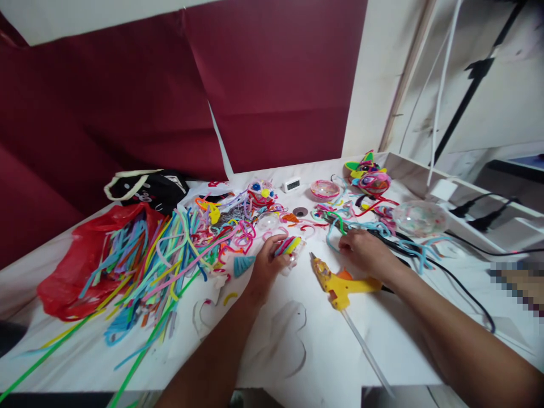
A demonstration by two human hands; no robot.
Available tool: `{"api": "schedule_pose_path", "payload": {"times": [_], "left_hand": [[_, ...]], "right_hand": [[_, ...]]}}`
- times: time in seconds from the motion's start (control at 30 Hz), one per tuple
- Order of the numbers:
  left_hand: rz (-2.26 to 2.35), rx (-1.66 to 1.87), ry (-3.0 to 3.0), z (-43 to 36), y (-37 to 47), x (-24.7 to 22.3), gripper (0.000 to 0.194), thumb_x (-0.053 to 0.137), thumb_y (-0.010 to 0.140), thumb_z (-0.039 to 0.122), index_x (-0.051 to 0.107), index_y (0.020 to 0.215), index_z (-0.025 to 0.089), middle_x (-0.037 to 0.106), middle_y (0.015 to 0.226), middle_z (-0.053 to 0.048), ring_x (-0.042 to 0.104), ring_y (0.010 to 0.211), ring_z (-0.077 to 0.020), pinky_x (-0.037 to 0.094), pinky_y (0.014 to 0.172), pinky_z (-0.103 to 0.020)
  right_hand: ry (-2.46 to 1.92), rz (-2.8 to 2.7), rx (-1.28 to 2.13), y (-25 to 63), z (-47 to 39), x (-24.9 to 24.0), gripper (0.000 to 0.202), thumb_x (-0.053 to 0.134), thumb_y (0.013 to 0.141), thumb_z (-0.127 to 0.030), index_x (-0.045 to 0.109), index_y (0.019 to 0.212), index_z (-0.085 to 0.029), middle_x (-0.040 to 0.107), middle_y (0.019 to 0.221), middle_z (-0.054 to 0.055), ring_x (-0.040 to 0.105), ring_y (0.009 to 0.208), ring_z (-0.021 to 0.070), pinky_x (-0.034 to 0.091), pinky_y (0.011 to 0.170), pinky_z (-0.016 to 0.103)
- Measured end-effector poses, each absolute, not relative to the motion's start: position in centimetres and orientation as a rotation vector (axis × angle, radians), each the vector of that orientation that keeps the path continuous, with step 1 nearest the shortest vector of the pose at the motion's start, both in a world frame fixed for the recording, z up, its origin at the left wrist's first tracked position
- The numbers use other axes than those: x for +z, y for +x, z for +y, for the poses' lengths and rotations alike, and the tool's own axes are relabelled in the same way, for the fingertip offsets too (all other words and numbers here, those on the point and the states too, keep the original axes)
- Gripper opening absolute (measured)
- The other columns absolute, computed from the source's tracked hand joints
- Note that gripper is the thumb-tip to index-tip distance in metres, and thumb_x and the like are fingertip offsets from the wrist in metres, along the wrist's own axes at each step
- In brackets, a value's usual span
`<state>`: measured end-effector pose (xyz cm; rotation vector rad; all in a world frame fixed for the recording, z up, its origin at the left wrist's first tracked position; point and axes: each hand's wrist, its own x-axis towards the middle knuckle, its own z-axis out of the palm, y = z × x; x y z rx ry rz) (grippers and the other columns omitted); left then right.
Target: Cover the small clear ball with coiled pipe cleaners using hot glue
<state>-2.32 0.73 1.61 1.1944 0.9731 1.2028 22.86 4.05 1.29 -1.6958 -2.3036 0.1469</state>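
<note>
My left hand is closed around a small clear plastic piece banded with pink, yellow and blue pipe cleaner rows. My right hand is over the table with its fingers curled down and pressed together. A light blue pipe cleaner runs close to those fingertips; whether they pinch it is hidden. Just below my right hand lies a yellow hot glue gun, its nozzle pointing toward the clear piece and a glue stick sticking out of its back.
A red plastic bag and a big heap of pipe cleaners cover the left side. Behind are a black bag, a small white digital clock and a pink-rimmed clear bowl. A clear dome and black cables are right.
</note>
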Motion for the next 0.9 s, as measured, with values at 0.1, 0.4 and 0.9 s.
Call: {"api": "schedule_pose_path", "payload": {"times": [0.1, 0.4, 0.9], "left_hand": [[0.971, 1.197, 1.2, 0.7, -2.3, 1.6, 0.049, 0.066, 0.071, 0.03, 0.056, 0.117, 0.017, 0.068, 0.11, -0.009, 0.068, 0.092, -0.0235, 0.057, 0.078, -0.035], [1.032, 1.211, 1.368, 0.6, -2.2, 1.2, 0.047, 0.065, 0.072, 0.027, 0.055, 0.117, 0.018, 0.067, 0.108, -0.007, 0.065, 0.092, -0.0206, 0.054, 0.078, -0.031], [1.158, 1.219, 1.611, -0.1, -2.1, 1.5, 0.052, 0.065, 0.072, 0.024, 0.052, 0.123, 0.021, 0.065, 0.115, -0.008, 0.063, 0.103, -0.0216, 0.051, 0.09, -0.033]], "right_hand": [[-1.716, -2.354, 0.131, 22.6, 4.0, 1.0, 0.02, 0.055, 0.077, -0.006, 0.071, 0.07, -0.016, 0.07, 0.078, 0.015, 0.063, 0.081, 0.0283, 0.04, 0.072, 0.035], [-1.58, -2.107, 0.379, 23.0, 4.1, 1.5, 0.014, 0.05, 0.08, -0.013, 0.061, 0.073, -0.018, 0.067, 0.076, 0.012, 0.059, 0.069, 0.0226, 0.042, 0.066, 0.034], [-0.901, -1.096, 1.514, 20.2, 0.5, 5.3, 0.027, 0.091, 0.058, -0.031, 0.07, 0.071, -0.019, 0.069, 0.072, 0.001, 0.062, 0.059, 0.0115, 0.052, 0.059, 0.023]]}}
